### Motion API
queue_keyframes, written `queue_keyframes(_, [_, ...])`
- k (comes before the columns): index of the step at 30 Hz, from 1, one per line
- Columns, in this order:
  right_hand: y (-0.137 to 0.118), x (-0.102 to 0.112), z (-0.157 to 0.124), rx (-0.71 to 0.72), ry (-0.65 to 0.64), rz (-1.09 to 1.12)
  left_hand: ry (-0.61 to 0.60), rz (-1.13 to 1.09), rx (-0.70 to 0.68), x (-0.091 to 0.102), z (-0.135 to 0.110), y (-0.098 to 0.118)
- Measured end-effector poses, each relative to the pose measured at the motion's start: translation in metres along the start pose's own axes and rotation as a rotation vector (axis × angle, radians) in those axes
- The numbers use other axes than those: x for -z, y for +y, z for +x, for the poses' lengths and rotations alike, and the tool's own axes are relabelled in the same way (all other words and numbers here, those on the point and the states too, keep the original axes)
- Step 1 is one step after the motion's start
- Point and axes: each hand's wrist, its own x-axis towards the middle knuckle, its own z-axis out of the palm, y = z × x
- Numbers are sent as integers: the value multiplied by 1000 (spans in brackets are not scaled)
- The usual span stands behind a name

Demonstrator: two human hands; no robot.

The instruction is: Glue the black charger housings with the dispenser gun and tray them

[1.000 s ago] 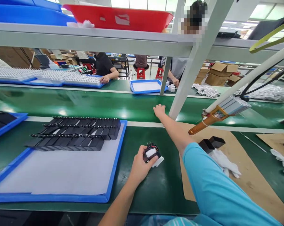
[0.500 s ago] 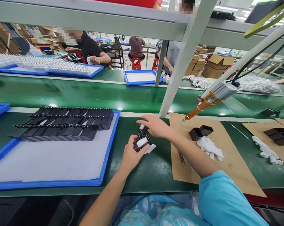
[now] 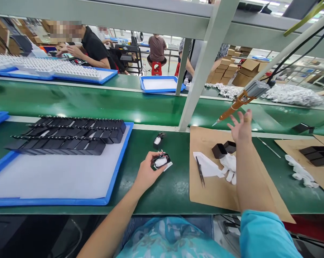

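Observation:
My left hand [image 3: 148,170] is closed around a small black plastic housing [image 3: 164,158] with a white block and wires inside it. A second black housing [image 3: 157,142] with a white part lies on the green bench [image 3: 175,186] just beyond it. My right hand [image 3: 242,125] is raised with its fingers spread, close to the orange-bodied screwdriver [image 3: 233,109] that hangs with its tip pointing down and left. No contact between that hand and the tool can be made out.
A blue-rimmed tray [image 3: 112,179] with rows of black housings stands at left. On brown cardboard [image 3: 221,197] lie black tweezers [image 3: 200,172], empty black boxes [image 3: 219,151] and a white glove [image 3: 229,165]. A grey post [image 3: 196,82] rises ahead. Co-workers sit beyond.
My right hand has left the second housing and swung right and up to the hanging screwdriver. My left hand still holds its housing. The view has shifted slightly.

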Motion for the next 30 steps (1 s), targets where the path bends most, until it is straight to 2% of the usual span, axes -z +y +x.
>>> queue_keyframes(4, [13, -18, 1, -75, -198, -2, -11, 36, 20, 0, 1, 1])
queue_keyframes(9, [2, -44, -22, -70, -234, 43, -24, 164, 38, 1, 1, -3])
queue_keyframes(12, [-14, -61, -65, -83, -286, 73, -66, 297, 33, 2, 1, -4])
queue_keyframes(15, [-35, -73, -127, -131, -388, 64, -114, 437, 17, 3, -2, -2])
queue_keyframes(18, [-61, -79, -187, -124, -431, 270, -160, 544, -13, 4, -9, 3])
queue_keyframes(21, [-84, -83, -231, -90, -483, 441, -166, 582, -48, 5, -20, 5])
queue_keyframes(25, [-103, -89, -260, -88, -429, 619, -126, 583, -63, 5, -34, -2])
queue_keyframes(30, [-110, -97, -268, -140, -430, 739, -93, 549, -61, 4, -47, -10])
